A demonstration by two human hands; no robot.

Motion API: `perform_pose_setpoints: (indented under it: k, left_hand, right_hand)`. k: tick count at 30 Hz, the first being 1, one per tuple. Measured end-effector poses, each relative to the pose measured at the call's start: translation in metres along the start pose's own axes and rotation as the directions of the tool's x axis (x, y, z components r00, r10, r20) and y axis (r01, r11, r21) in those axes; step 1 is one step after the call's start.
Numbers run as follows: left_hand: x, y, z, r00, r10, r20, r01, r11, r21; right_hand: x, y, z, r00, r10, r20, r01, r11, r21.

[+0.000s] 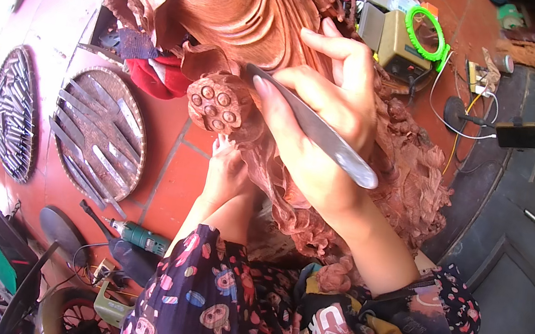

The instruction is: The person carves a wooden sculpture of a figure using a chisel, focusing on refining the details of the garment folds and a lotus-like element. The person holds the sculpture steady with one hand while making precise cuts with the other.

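- The right hand (330, 103), right of the frame's centre, pinches a flat metal blade (319, 130) between thumb and bent fingers, the outer fingers looser and partly spread.
- The blade's long axis slants from upper left to lower right, its shiny rounded end lowest.
- The carved lotus pod (218, 101), a rounded head with raised seeds, sits just above and left of the centre; from the right fingers it lies to the left and slightly down.
- The blade's dark upper end points toward a curled carved petal (205, 63) above the pod; whether they touch, I cannot tell.
- The left hand (229, 168), directly below the pod, looks nearer to it than the right; its fingers are partly hidden, so their opening and grip cannot be told.
- Left of these, a round basket (139, 140) of flat blades rests on the tiled floor (171, 180).
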State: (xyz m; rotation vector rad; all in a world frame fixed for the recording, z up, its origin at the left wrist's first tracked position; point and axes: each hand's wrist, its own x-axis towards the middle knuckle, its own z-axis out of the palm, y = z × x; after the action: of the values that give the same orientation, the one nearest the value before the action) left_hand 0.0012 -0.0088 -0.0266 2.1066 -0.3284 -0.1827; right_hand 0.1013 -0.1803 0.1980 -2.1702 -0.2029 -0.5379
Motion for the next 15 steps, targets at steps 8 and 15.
perform_pose_setpoints:
  k: [8,15]
  left_hand:
    - [-0.01,-0.013,-0.001,1.0,-0.016,0.013,0.016,0.999,0.047]
    - [0.0,0.01,-0.016,0.996,-0.033,0.08,0.028,0.998,0.057]
  right_hand:
    - [0.003,0.0,-0.012,0.998,-0.004,0.057,0.002,0.999,0.042]
    - [0.009,0.008,-0.022,0.993,-0.054,0.107,0.046,0.996,0.072]
